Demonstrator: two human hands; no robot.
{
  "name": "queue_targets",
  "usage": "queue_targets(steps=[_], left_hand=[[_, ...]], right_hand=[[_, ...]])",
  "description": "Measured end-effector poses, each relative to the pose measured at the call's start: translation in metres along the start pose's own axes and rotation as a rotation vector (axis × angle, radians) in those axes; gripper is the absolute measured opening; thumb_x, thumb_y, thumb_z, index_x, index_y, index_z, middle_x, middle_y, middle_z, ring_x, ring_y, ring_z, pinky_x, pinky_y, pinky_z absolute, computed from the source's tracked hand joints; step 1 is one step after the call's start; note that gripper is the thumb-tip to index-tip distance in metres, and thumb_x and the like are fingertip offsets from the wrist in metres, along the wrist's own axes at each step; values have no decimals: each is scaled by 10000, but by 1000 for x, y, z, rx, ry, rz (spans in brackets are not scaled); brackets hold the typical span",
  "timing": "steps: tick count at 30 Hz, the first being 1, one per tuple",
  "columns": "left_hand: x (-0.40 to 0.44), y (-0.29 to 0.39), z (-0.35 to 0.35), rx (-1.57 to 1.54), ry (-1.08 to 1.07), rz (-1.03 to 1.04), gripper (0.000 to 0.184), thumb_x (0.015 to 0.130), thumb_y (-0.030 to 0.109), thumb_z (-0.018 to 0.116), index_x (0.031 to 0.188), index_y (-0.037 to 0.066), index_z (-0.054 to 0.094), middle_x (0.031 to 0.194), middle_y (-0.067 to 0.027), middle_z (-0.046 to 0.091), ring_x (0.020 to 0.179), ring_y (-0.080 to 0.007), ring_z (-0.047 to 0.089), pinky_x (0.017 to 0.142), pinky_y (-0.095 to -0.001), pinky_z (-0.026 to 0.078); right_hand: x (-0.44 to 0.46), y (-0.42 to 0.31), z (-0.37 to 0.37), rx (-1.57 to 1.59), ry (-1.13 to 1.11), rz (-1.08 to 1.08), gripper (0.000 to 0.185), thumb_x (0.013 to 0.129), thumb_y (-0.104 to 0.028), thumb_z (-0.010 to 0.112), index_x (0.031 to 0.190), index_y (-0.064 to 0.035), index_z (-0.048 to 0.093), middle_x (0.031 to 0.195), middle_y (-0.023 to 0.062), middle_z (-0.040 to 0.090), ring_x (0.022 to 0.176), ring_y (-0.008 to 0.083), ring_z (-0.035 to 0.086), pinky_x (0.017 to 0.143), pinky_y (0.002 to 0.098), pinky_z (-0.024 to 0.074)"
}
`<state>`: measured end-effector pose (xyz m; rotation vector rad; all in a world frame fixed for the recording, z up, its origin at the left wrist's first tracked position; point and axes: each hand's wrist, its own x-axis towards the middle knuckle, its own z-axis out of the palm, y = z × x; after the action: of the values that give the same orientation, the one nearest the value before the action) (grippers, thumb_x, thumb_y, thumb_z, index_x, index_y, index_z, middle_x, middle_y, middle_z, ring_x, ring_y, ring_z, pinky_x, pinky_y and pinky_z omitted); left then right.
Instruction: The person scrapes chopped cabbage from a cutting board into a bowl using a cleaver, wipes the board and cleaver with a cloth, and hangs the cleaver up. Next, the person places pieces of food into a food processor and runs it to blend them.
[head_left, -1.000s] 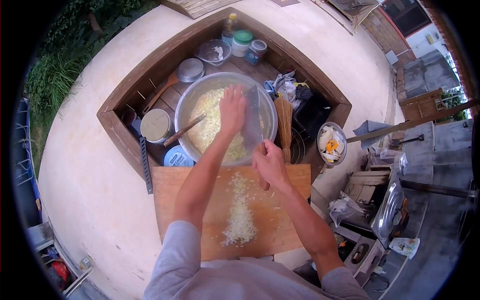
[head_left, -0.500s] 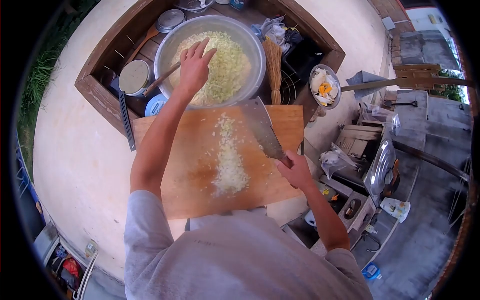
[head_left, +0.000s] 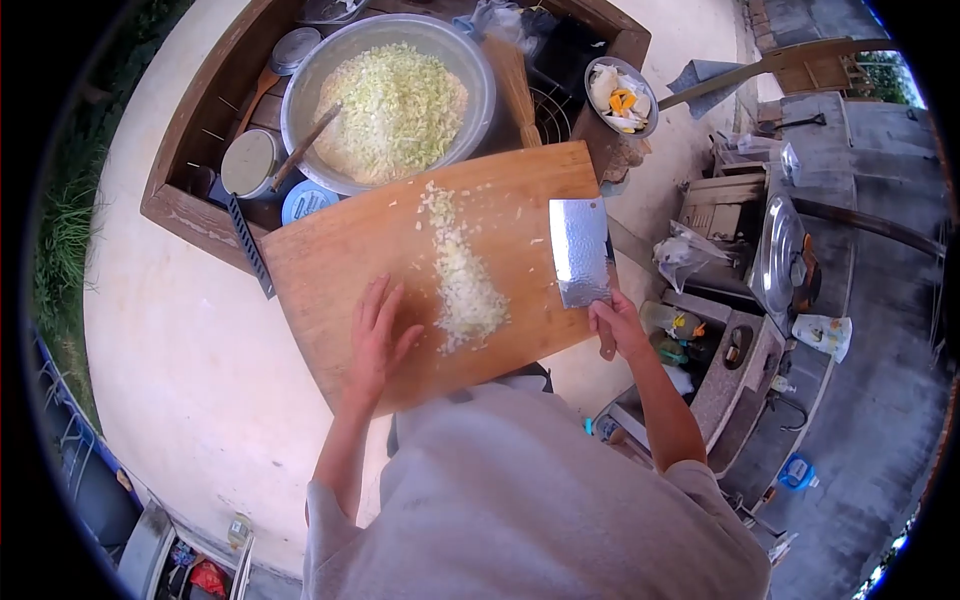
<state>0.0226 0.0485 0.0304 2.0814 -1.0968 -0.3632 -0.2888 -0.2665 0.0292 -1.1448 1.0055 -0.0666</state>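
Observation:
My left hand (head_left: 380,335) is over the left part of the wooden cutting board (head_left: 340,260), fingers apart and holding nothing. My right hand (head_left: 618,325) grips the handle of a cleaver (head_left: 580,250), whose broad shiny blade lies flat over the board's right side. Between my hands a strip of chopped pale vegetable (head_left: 468,300) runs along the board. Beyond the board's far edge, a large metal basin (head_left: 478,110) holds a heap of chopped green-white vegetable (head_left: 400,110), with a wooden stick (head_left: 308,148) leaning in it.
A lidded tin (head_left: 250,162) and a blue lid (head_left: 308,202) sit left of the basin. A straw brush (head_left: 514,90) lies to its right, near a bowl of scraps (head_left: 622,97). A black slotted strip (head_left: 250,245) touches the board's left edge.
My left hand has moved from the basin back to the board. The cleaver has gone from the basin to the board's right side, still in my right hand. The view has shifted and turned.

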Motion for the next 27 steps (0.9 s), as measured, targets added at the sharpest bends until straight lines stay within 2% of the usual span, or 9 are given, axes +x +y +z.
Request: queue_targets(steps=[3,6,10,14,19,20,21,25,27], left_hand=[[-40,-4,7,34,-148,-21,928,662,241,882,1461,80,440,1571,-170,317,1427,-390,324,1148,-495,328],[-47,1,20,127,-201,-6,1000,615,257,899,1477,90,419,1578,-169,306,1440,-390,304,1165,-506,292],[-19,5,36,62,-192,3,1079,555,278,922,1490,114,407,1600,-183,249,1456,-393,274,1176,-518,260],[7,12,50,59,-201,75,1100,547,271,931,1497,119,398,1610,-214,190,1458,-418,253,1167,-503,281],[19,16,66,47,-138,63,1129,551,250,939,1513,102,367,1603,-260,166,1456,-448,235,1152,-507,299],[23,14,69,22,-115,63,1116,576,262,930,1517,90,355,1601,-269,162,1457,-454,229,1154,-508,293],[27,10,74,-3,-89,62,1104,601,273,922,1520,77,343,1599,-278,159,1459,-459,222,1157,-510,286],[62,14,71,-66,-15,121,976,759,358,815,1524,29,308,1594,-311,141,1467,-477,195,1166,-518,255],[74,17,68,-79,-9,131,908,816,397,734,1522,18,307,1594,-316,131,1469,-481,187,1167,-528,246]], right_hand=[[-31,25,13,92,50,8,57,980,-111,596,978,-61,570,802,46,620,649,130,593,607,267,490],[-60,52,38,135,121,-17,76,988,-125,587,1009,-59,556,795,53,620,660,133,599,615,276,492],[-76,82,91,211,243,-49,114,1000,-136,568,1069,-54,529,791,62,625,690,138,608,627,284,501],[-78,68,141,244,232,60,186,1011,-154,552,1125,-29,474,881,79,643,774,175,657,737,307,559],[-67,67,193,168,199,92,191,1011,-181,556,1134,-50,492,945,78,667,862,174,680,744,311,554],[-62,62,203,185,192,91,200,1010,-186,563,1137,-50,490,946,74,671,872,174,684,745,312,556],[-56,59,211,222,170,95,211,1014,-153,561,1046,-15,405,962,132,637,894,218,698,806,341,575],[-26,36,243,257,166,108,257,1014,-176,575,1160,-13,439,979,110,640,856,188,692,791,319,572],[-6,31,253,183,156,-14,261,1013,-159,573,1194,-17,449,990,96,643,845,171,685,774,304,571]])
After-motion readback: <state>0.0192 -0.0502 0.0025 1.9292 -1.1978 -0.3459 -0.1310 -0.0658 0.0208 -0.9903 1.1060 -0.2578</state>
